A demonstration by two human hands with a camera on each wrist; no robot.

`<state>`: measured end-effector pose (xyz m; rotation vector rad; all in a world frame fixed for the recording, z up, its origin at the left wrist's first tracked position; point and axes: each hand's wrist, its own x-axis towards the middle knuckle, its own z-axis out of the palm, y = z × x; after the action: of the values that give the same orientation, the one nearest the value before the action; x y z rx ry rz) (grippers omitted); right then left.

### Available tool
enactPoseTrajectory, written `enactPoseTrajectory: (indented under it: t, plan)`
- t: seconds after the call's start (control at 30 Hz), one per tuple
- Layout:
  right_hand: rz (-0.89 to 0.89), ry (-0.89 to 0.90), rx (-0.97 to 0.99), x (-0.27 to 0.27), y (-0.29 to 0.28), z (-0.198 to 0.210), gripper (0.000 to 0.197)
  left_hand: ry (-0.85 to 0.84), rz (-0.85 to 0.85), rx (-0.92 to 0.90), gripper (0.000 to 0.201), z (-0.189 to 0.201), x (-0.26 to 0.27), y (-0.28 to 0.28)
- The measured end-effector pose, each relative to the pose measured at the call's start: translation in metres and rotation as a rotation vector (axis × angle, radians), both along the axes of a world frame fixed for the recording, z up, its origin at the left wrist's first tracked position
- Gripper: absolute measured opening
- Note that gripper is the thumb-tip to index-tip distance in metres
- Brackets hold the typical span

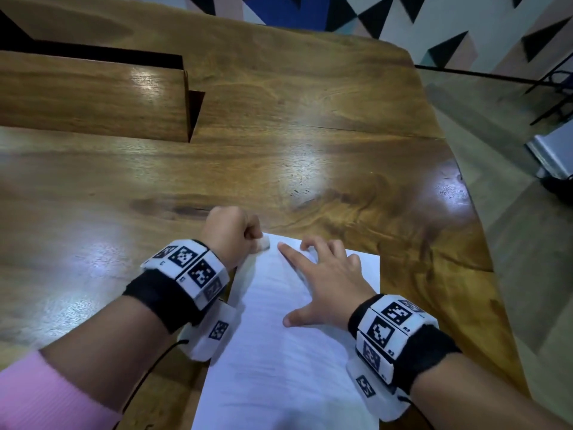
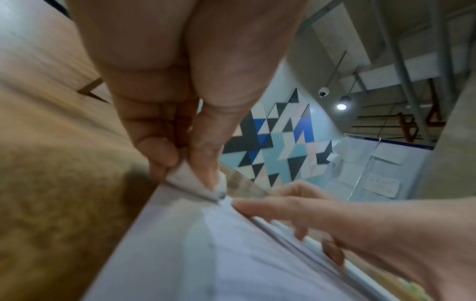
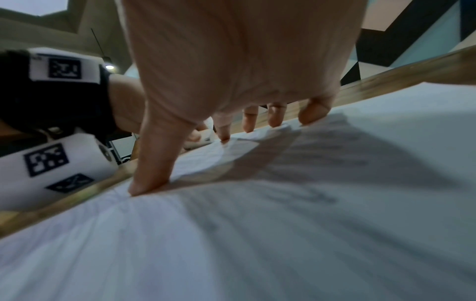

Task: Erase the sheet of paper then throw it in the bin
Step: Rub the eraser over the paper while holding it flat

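Note:
A white sheet of paper (image 1: 279, 352) with faint written lines lies on the wooden table (image 1: 279, 135), near its front edge. My left hand (image 1: 232, 234) pinches a small white eraser (image 1: 262, 243) and presses it on the sheet's far left corner. In the left wrist view the eraser (image 2: 190, 179) sits between thumb and fingertips, on the paper (image 2: 206, 254). My right hand (image 1: 322, 280) lies spread on the sheet, fingertips and thumb pressing it down. The right wrist view shows those fingertips (image 3: 224, 130) on the paper (image 3: 257, 234). No bin is in view.
A raised wooden divider (image 1: 93, 94) with a dark slot stands at the back left of the table. The table's right edge curves away, with grey floor (image 1: 511, 212) and black chair legs (image 1: 552, 88) beyond it. A patterned wall (image 1: 341, 10) is behind.

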<state>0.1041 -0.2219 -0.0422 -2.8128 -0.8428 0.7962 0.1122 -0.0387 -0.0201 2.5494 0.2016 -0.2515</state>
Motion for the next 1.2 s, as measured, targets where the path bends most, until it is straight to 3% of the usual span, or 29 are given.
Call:
enactPoseTrajectory:
  t: [0.1,0.17,0.3,0.37,0.43,0.5,0.6,0.67,0.7,0.8,0.97,1.03,1.1,1.2]
  plan:
    - [-0.004,0.006,0.013,0.000,0.000,0.000,0.111,0.088,-0.144,0.047,0.011,0.001,-0.022,0.000]
    - [-0.002,0.006,0.016,0.000,0.000,0.000,0.111,0.185,-0.201,0.038,0.018,0.004,-0.031,0.001]
    - [0.003,0.006,0.006,0.000,-0.001,-0.001,0.114,0.042,-0.061,0.049,0.017,0.006,-0.001,-0.003]
    - [0.003,0.011,0.002,0.000,0.000,-0.001,0.115,0.041,-0.101,0.073,0.013,0.005,-0.004,-0.004]
    - [0.006,0.010,0.004,0.000,0.000,-0.001,0.114,0.157,-0.199,0.087,0.009,0.004,-0.024,0.000]
    - [0.006,0.006,0.004,0.000,-0.001,-0.002,0.115,0.255,-0.229,0.050,0.017,0.005,-0.034,0.002]
    - [0.015,0.002,-0.010,0.000,0.000,-0.002,0.115,0.061,-0.102,0.066,0.012,0.004,-0.009,-0.002]
    - [0.016,0.001,-0.017,0.000,0.000,-0.002,0.115,0.036,-0.103,0.101,0.009,0.003,-0.001,-0.007]
    - [0.016,0.004,-0.017,0.000,0.000,-0.002,0.115,0.073,-0.156,0.109,0.004,0.003,-0.005,-0.005]
    - [0.010,0.005,-0.010,-0.001,-0.001,-0.002,0.114,0.296,-0.308,0.077,0.026,0.003,-0.023,-0.002]
    - [0.015,-0.002,-0.018,-0.002,-0.001,-0.002,0.114,0.035,-0.134,0.093,0.007,0.002,0.007,-0.011]
    - [0.018,0.003,-0.021,-0.002,-0.001,-0.001,0.114,0.041,-0.203,0.088,0.011,-0.002,-0.005,-0.012]
    - [0.023,0.000,-0.025,-0.003,-0.001,-0.001,0.113,0.157,-0.311,0.075,0.024,-0.003,-0.027,-0.012]
    - [0.033,-0.007,-0.040,-0.003,-0.001,-0.001,0.115,0.131,-0.294,0.059,0.011,0.000,-0.024,-0.012]
